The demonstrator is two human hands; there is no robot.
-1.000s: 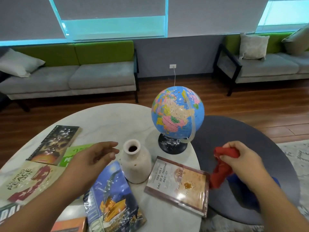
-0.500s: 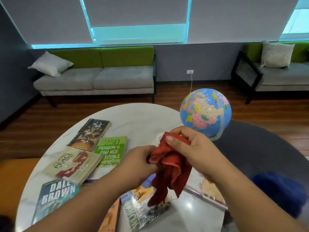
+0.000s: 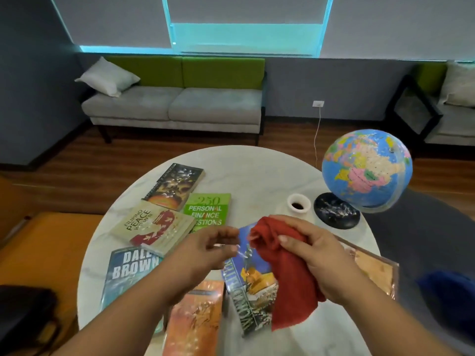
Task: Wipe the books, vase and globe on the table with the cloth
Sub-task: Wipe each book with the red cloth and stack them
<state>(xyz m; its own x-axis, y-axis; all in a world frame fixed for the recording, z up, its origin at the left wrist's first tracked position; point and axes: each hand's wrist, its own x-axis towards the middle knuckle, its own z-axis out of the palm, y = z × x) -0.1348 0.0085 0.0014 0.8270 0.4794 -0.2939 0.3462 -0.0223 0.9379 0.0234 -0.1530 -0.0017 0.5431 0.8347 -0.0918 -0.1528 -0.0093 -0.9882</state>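
Fingers (image 3: 288, 223) of right hand (image 3: 318, 253) clamped on red cloth (image 3: 288, 278), nearside of vase (image 3: 298, 209); left hand (image 3: 205, 250) loosely curled, empty. Blue book (image 3: 253, 294) nearside of vase too, straight below fingers, right hand nearer.

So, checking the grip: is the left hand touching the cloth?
Apart. The head view shows the blue book between the left hand and the cloth; only the right hand grips it.
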